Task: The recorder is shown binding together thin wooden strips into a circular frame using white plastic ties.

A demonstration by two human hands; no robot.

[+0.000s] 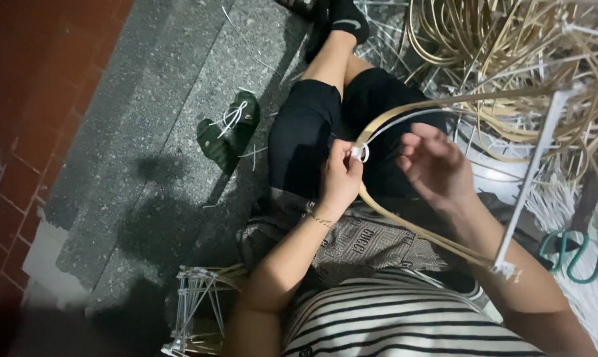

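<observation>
1. Floor [147, 132]: grey speckled concrete, with a red brick wall at the left. The person sat on it, legs stretched forward.
2. Cane heap [511, 53]: a big tangle of tan strips at upper right, close to the hands, probably feed stock.
3. White wire frame [534, 172]: stood tilted across the lap, with strips running to its lower corner. A second, smaller frame [196, 297] lay on the floor at lower left.
4. Cane strip [405, 228]: curved from the frame corner up between both hands.
5. Left hand [342, 178]: grip closed, pinching the strip where a white tie [360, 153] wrapped it, likely to hold the joint steady.
6. Right hand [434, 165]: fingers half curled beside the strip. I couldn't tell whether it held anything.
7. Green sandals [229, 132]: on the floor to the left, apart.
8. Green-handled scissors [570, 254]: at far right, near the frame.
</observation>
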